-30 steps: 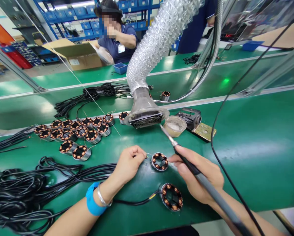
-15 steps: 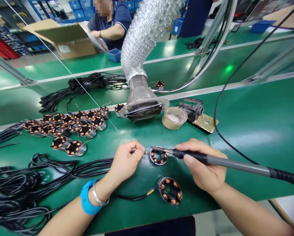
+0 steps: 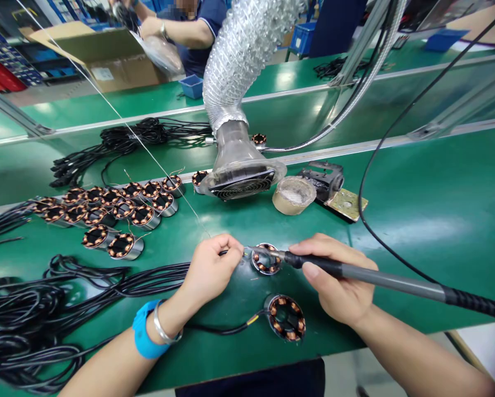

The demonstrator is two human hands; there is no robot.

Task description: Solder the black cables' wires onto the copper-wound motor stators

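My left hand (image 3: 215, 266) is closed in a pinch on the end of a black cable (image 3: 223, 252), whose thin coloured wires poke out past the fingertips. In my right hand (image 3: 342, 281) is a soldering iron (image 3: 319, 264), gripped like a pen. Its tip lies over the left rim of a motor stator (image 3: 267, 268) with copper windings, close to the wire ends; whether tip and wires touch I cannot tell. Nearer to me a second stator (image 3: 286, 318) lies with a black cable attached by yellow and other wires. A thin solder wire (image 3: 165, 175) slants down behind my left hand.
Several stators (image 3: 125, 246) stand in rows at left, above a heap of black cables (image 3: 20, 325). An extractor hood (image 3: 243, 179) hangs ahead, beside a round tub (image 3: 294, 196) and an iron stand (image 3: 326, 182). Across the bench, a person handles a plastic bag by a cardboard box (image 3: 119, 66).
The soldering iron has shifted slightly left, its tip now nearer the wires at my left fingertips. My left hand keeps its pinch. The person opposite has moved their arms near the box.
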